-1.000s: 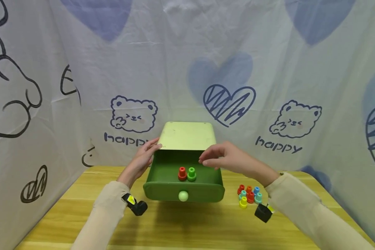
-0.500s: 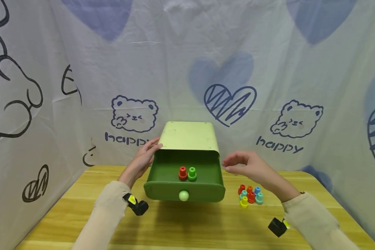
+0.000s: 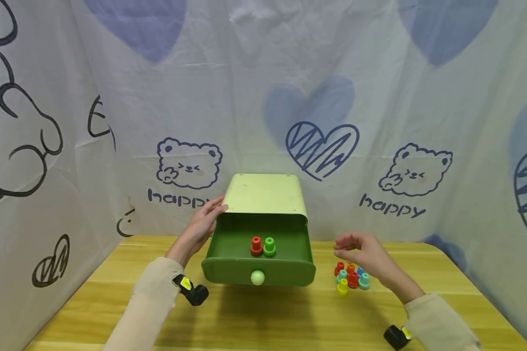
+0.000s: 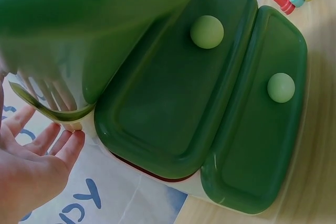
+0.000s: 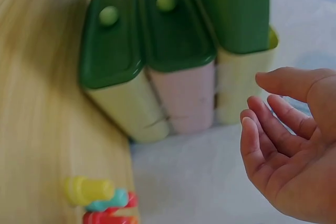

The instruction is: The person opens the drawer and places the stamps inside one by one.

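A small drawer cabinet [image 3: 265, 194] with a pale yellow-green top stands in the middle, its green top drawer [image 3: 259, 271] pulled out. Inside the drawer stand a red peg [image 3: 256, 246] and a green peg [image 3: 269, 247], side by side. My left hand [image 3: 201, 225] rests against the cabinet's upper left side, fingers extended along it, thumb at the top edge. Nothing is in my right hand [image 3: 365, 256], which hovers with loosely bent fingers just above several coloured pegs [image 3: 353, 279] on the table, among them a yellow peg [image 5: 88, 190].
Two more drawers, a middle one [image 4: 163, 93] and a bottom one [image 4: 252, 124], are closed below the top drawer, each with a round knob. The wooden table [image 3: 263, 321] ends at a patterned cloth [image 3: 246, 97] hung behind it and at both sides.
My right hand has moved from over the drawer to the right and down, toward the group of pegs. The left hand stays on the cabinet, and the two pegs in the drawer have not moved.
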Tool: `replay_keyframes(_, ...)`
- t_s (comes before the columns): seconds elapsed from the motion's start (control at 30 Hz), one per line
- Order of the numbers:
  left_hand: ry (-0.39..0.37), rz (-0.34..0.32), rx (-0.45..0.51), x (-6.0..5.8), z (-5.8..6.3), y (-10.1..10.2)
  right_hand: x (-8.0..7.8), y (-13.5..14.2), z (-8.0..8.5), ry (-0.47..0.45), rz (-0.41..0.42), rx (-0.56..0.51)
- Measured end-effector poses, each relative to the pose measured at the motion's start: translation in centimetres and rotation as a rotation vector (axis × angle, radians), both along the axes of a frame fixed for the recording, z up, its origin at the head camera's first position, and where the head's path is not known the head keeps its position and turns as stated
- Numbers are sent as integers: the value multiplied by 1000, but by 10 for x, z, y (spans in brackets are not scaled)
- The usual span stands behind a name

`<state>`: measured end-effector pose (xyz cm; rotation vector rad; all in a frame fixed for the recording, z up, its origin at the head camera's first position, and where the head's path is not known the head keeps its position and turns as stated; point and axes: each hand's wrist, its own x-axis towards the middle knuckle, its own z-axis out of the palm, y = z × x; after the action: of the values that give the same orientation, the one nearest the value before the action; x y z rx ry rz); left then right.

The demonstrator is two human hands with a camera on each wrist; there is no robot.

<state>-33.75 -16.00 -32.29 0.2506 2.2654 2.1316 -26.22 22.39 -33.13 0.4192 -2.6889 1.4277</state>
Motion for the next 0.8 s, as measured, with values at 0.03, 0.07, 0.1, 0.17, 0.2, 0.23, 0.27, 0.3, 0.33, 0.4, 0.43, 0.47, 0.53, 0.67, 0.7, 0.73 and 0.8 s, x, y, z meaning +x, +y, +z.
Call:
replay_keyframes(0.03, -1, 0, 1, 0, 0, 0, -1, 2, -5, -2, -11, 3)
replay_keyframes(0.07, 1, -1, 0, 1, 0, 0, -3, 3, -9, -8, -25, 7)
replay_keyframes(0.1, 3, -4, -3, 1, 0, 0, -4, 4, -14, -12, -35, 11)
replay_keyframes(0.17, 1, -3, -6, 2, 0, 0, -6, 7, -22, -18, -49, 25)
replay_keyframes(0.2, 0, 2, -13, 2, -1, 1, -7, 7, -27, -21, -56, 27)
replay_keyframes(0.23, -1, 3, -16, 1, -1, 1, -7, 8, -31, -24, -60, 31)
replay_keyframes(0.27, -2, 0, -15, 1, -1, 1, -8, 9, -35, -28, -67, 35)
replay_keyframes(0.3, 0, 0, -13, 1, -1, 1, -8, 10, -39, -26, -68, 44)
replay_keyframes(0.33, 0, 1, -10, 0, -1, 1, -8, 10, -43, -29, -74, 50)
replay_keyframes(0.4, 6, 5, -11, 0, -1, 2, -8, 11, -51, -29, -83, 60)
replay_keyframes(0.43, 10, 6, -12, -1, 0, 2, -8, 12, -55, -36, -84, 59)
replay_keyframes(0.47, 11, 3, -7, 0, 0, 2, -8, 12, -59, -41, -91, 60)
replay_keyframes(0.53, 11, -3, 1, 0, 0, 2, -8, 14, -66, -44, -98, 68)
replay_keyframes(0.67, 3, -18, 18, 1, 1, 1, -9, 16, -78, -31, -123, 107)
replay_keyframes(0.7, 3, -15, 13, 1, 1, 1, -9, 16, -80, -21, -125, 115)
replay_keyframes(0.73, 2, -11, 7, 1, 1, 1, -9, 16, -82, -14, -133, 120)
replay_keyframes(0.8, 0, -3, -6, 1, 1, 1, -9, 16, -85, -4, -138, 131)
